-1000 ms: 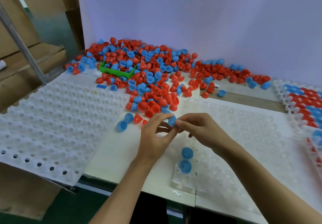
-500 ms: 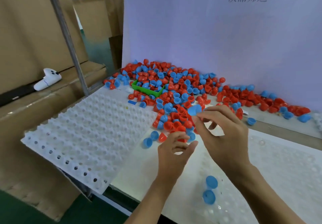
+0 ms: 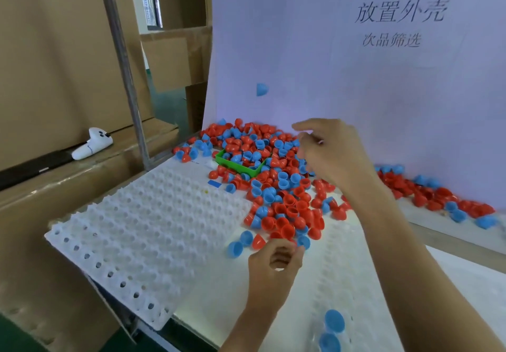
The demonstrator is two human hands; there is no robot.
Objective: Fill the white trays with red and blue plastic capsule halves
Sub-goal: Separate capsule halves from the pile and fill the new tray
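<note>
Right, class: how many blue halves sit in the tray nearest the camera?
2. Both sit near the front edge of the tray, the farther blue half right behind the nearer blue half. More may lie beyond the frame's bottom edge.
</note>
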